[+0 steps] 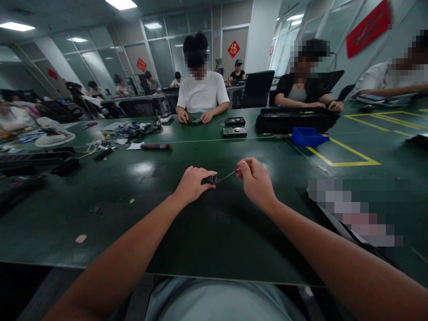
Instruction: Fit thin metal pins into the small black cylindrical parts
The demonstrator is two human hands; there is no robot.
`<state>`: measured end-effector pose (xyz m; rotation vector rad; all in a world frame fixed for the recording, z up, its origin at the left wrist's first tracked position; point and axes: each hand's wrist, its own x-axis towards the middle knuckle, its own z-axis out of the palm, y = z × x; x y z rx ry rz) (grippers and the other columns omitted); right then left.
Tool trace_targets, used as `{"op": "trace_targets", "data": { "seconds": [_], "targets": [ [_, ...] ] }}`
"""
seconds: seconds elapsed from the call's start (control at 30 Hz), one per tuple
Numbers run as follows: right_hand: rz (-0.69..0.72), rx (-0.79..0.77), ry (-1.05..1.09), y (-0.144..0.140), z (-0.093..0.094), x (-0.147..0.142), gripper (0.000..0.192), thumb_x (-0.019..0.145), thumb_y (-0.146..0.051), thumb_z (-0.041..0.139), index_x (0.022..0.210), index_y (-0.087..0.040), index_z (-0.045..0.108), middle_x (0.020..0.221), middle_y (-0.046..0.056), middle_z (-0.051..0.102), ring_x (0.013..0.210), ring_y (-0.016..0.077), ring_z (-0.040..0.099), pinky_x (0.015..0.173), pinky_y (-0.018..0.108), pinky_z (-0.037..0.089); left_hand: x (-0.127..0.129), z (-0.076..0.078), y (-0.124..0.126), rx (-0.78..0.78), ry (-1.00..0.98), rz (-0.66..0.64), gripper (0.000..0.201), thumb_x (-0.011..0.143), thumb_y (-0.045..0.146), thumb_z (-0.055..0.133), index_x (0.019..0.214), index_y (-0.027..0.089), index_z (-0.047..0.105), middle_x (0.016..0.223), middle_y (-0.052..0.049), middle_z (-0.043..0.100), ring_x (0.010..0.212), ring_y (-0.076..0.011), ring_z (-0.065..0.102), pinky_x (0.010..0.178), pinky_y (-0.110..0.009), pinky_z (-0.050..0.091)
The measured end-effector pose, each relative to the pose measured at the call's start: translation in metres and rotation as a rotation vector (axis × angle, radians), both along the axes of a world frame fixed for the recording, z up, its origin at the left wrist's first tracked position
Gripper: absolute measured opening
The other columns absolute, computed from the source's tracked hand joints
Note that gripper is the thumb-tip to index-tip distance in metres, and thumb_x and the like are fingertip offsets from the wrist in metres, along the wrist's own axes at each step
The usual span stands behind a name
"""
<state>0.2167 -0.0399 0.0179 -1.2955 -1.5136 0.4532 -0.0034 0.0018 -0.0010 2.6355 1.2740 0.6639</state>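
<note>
Over the middle of the green table (110,214), my left hand (193,183) is closed round a small dark cylindrical part (209,179). Its open round end, with a small piece at the rim, faces right. Opposite it, my right hand (256,180) grips a screwdriver (228,175) by its reddish handle, most of which the fingers cover. The thin metal shaft slants down to the left, and its tip is at the end of the dark part; whether it touches is too small to tell.
A blue tray (309,137) stands at the right beside a long black casing (297,119). Ahead lie two hard drives (234,132) and a dark pen-like tool (156,146). Cables and parts (129,129) clutter the left. A co-worker (202,96) sits opposite, handling a green circuit board.
</note>
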Motion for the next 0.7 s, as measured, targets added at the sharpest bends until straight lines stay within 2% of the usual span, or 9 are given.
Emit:
{"op": "trace_targets", "data": {
  "seconds": [0.17, 0.33, 0.43, 0.57, 0.63, 0.7],
  "targets": [
    [-0.051, 0.025, -0.019, -0.001, 0.003, 0.002, 0.025, 0.098, -0.039, 0.042, 0.089, -0.022, 0.058, 0.075, 0.003, 0.066, 0.072, 0.0191, 0.063, 0.069, 0.034, 0.043, 0.0, 0.001, -0.001, -0.048, -0.1, -0.005, 0.041, 0.084, 0.037, 0.072, 0.123, 0.025, 0.066, 0.112, -0.006, 0.069, 0.104, -0.0248, 0.061, 0.097, -0.042, 0.041],
    [-0.036, 0.021, -0.016, -0.003, 0.005, 0.003, 0.025, 0.098, -0.039, 0.043, 0.09, -0.021, 0.058, 0.075, 0.003, 0.066, 0.072, 0.019, 0.063, 0.068, 0.033, 0.043, 0.001, 0.002, -0.003, -0.125, -0.391, 0.062, 0.038, 0.087, 0.04, 0.068, 0.12, 0.021, 0.065, 0.118, -0.008, 0.067, 0.107, -0.0245, 0.061, 0.093, -0.038, 0.045],
    [-0.026, 0.021, -0.01, -0.003, 0.005, 0.003, 0.025, 0.098, -0.039, 0.043, 0.09, -0.022, 0.058, 0.073, 0.003, 0.065, 0.071, 0.0187, 0.062, 0.067, 0.033, 0.043, 0.005, -0.001, -0.001, -0.27, -0.647, 0.059, 0.038, 0.089, 0.037, 0.064, 0.123, 0.019, 0.06, 0.117, -0.009, 0.065, 0.102, -0.0215, 0.062, 0.09, -0.035, 0.047],
    [-0.04, 0.024, 0.008, -0.002, 0.004, 0.003, 0.025, 0.098, -0.04, 0.043, 0.092, -0.021, 0.058, 0.076, 0.003, 0.067, 0.072, 0.0191, 0.063, 0.068, 0.033, 0.044, 0.009, -0.002, 0.0, -0.523, -0.959, 0.038, 0.037, 0.094, 0.033, 0.052, 0.128, 0.02, 0.05, 0.102, -0.007, 0.063, 0.079, -0.0148, 0.061, 0.074, -0.03, 0.049],
    [-0.042, 0.026, 0.015, -0.002, 0.005, 0.003, 0.026, 0.098, -0.04, 0.042, 0.093, -0.021, 0.058, 0.078, 0.004, 0.067, 0.073, 0.0195, 0.064, 0.07, 0.034, 0.045, 0.011, 0.002, -0.004, -0.586, -0.973, 0.037, 0.029, 0.094, 0.035, 0.051, 0.118, 0.02, 0.052, 0.092, -0.004, 0.061, 0.07, -0.013, 0.057, 0.064, -0.026, 0.046],
    [-0.041, 0.031, 0.021, -0.001, 0.005, 0.004, 0.026, 0.099, -0.041, 0.042, 0.093, -0.021, 0.058, 0.079, 0.004, 0.067, 0.074, 0.0198, 0.064, 0.07, 0.035, 0.045, 0.014, 0.01, -0.011, -0.566, -0.843, 0.061, 0.027, 0.091, 0.042, 0.056, 0.107, 0.019, 0.055, 0.082, -0.002, 0.058, 0.065, -0.0127, 0.054, 0.06, -0.025, 0.042]
  ]
}}
